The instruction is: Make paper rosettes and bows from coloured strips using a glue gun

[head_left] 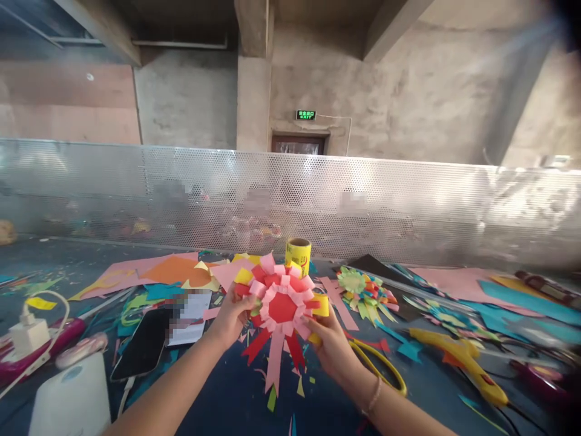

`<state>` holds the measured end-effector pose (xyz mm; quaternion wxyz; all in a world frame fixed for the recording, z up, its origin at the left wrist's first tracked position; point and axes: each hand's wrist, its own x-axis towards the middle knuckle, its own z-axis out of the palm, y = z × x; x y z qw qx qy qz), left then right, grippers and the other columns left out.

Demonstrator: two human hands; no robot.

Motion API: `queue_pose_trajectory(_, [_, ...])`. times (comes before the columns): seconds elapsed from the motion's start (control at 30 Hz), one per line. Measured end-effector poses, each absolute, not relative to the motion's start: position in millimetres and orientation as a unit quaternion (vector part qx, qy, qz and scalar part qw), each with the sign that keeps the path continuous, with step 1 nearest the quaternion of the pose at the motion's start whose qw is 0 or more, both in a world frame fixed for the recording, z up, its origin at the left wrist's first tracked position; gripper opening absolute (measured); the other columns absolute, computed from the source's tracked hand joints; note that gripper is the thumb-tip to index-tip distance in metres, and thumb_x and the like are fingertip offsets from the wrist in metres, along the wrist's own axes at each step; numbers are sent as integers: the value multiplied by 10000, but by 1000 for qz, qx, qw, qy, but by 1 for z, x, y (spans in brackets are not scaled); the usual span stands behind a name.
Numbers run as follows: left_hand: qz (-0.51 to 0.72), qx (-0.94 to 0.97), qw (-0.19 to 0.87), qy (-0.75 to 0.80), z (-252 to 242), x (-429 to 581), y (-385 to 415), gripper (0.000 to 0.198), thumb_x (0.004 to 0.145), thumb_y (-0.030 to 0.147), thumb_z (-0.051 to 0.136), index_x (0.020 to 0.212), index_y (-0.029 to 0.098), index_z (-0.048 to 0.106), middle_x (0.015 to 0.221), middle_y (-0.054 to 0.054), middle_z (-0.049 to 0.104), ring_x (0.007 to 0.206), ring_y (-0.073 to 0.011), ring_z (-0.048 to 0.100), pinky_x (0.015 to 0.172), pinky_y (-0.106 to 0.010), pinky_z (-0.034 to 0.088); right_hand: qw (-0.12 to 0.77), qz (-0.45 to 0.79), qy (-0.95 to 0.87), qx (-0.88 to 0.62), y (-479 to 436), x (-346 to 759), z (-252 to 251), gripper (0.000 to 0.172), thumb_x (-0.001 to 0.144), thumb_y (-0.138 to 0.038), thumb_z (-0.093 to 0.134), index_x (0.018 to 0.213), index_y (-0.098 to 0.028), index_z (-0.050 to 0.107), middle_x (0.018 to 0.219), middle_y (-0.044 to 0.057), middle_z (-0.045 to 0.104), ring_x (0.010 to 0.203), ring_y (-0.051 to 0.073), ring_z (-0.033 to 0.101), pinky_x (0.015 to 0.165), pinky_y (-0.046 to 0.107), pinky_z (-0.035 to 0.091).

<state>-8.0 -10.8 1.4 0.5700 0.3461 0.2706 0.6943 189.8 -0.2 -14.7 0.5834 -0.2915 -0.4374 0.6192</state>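
Observation:
A paper rosette [282, 307] with a red centre, pink looped edges and red and pink tails is held up in the middle of the view. My left hand [236, 315] grips its left edge between thumb and fingers. At its right edge my right hand [329, 336] pinches it, near a yellow paper loop [321, 305]. Both hands hold it above the dark table [218, 399]. Just behind the rosette stands a yellow tape roll [298, 254]. Below my right wrist lie yellow-handled scissors [385, 369], partly hidden by the arm.
A yellow glue gun [463, 357] lies at the right, and another paper rosette [363, 290] sits behind it. On the left are a black phone [143, 345], a white power bank [72, 399] and a charger [29, 333]. Coloured paper sheets [481, 284] line a perforated metal screen [408, 206].

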Motion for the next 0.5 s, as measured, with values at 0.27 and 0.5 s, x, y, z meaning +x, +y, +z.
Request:
queue_pose_trajectory(0.27, [704, 285, 606, 235, 8, -14, -13, 539, 665, 279, 778, 1161, 254, 570, 922, -30, 704, 732, -191, 669, 618, -280, 516, 595, 638, -395, -288, 9, 184, -15, 672, 524, -295, 848, 1131, -279, 561, 912, 46, 706, 810, 248, 684, 675, 357, 562])
queue_pose_trajectory(0.5, [682, 321, 614, 236, -8, -8, -7, 763, 549, 307, 857, 1203, 367, 468, 1065, -43, 648, 931, -260, 663, 672, -310, 541, 630, 598, -424, -257, 19, 176, -11, 624, 556, -332, 830, 1121, -278, 571, 901, 60, 703, 865, 281, 672, 687, 400, 553])
